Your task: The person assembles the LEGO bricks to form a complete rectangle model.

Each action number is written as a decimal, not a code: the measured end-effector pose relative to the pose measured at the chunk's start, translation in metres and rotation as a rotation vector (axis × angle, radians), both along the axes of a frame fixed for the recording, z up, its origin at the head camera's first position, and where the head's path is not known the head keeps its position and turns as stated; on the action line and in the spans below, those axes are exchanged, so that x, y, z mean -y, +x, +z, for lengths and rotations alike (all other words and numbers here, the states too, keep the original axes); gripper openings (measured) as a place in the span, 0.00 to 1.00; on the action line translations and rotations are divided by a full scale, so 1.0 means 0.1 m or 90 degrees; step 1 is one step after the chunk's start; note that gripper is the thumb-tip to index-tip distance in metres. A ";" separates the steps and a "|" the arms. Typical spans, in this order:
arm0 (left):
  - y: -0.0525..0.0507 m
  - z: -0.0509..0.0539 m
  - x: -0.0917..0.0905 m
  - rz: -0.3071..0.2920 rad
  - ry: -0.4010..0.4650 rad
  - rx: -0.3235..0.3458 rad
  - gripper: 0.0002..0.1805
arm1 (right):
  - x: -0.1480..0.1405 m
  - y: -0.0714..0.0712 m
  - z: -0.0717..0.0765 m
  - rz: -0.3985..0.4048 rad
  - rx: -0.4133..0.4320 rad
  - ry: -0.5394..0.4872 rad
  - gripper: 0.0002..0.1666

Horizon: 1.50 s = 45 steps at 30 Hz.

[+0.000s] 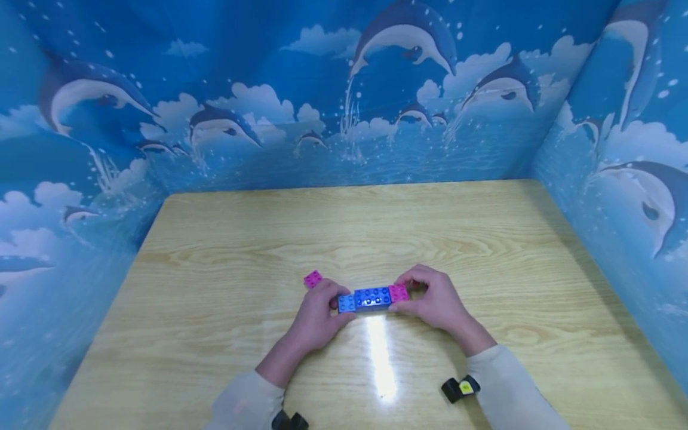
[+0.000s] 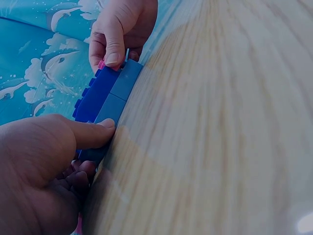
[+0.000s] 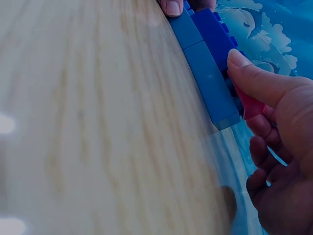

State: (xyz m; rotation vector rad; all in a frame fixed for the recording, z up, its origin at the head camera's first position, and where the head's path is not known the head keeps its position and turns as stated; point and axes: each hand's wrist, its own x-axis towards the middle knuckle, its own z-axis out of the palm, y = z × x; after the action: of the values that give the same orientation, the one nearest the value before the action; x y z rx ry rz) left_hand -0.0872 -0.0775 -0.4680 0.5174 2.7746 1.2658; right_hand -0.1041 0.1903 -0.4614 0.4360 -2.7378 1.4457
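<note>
In the head view a row of toy building bricks lies on the table between the two hands. A dark blue brick (image 1: 372, 296) sits in the middle, on top of lighter blue bricks (image 3: 211, 81). My left hand (image 1: 317, 319) grips the light blue left end (image 1: 346, 303), thumb on the near side. With thumb and fingers my right hand (image 1: 434, 301) pinches a pink brick (image 1: 398, 292) at the right end. That pink brick tilts above the light blue studs in the right wrist view, beside the dark blue brick. My fingers hide part of it.
Another pink brick (image 1: 313, 279) lies on the wooden table (image 1: 226, 239) just beyond my left hand. A blue dolphin-print backdrop (image 1: 301, 155) rises at the table's back and sides. Black devices (image 1: 460, 388) are strapped at both wrists.
</note>
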 end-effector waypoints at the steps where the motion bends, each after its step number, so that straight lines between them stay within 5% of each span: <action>1: 0.00 0.00 0.00 -0.001 0.002 -0.002 0.20 | 0.00 0.00 0.00 0.002 0.000 -0.006 0.25; 18: 0.01 0.02 -0.03 0.003 -0.001 0.000 0.19 | 0.00 -0.02 -0.07 0.028 -0.026 -0.054 0.24; 36: 0.05 0.04 -0.04 0.020 -0.028 0.042 0.22 | -0.01 0.01 -0.16 -0.005 0.043 -0.063 0.27; 45: 0.02 0.05 -0.02 0.020 0.002 0.008 0.23 | 0.09 0.10 0.16 -0.004 0.034 -0.068 0.25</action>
State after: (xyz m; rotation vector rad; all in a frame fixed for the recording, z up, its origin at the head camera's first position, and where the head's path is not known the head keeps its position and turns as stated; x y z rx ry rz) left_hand -0.0855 -0.0755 -0.4627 0.4673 2.7820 1.2752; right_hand -0.0942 0.1809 -0.4455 0.3893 -2.6823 1.6164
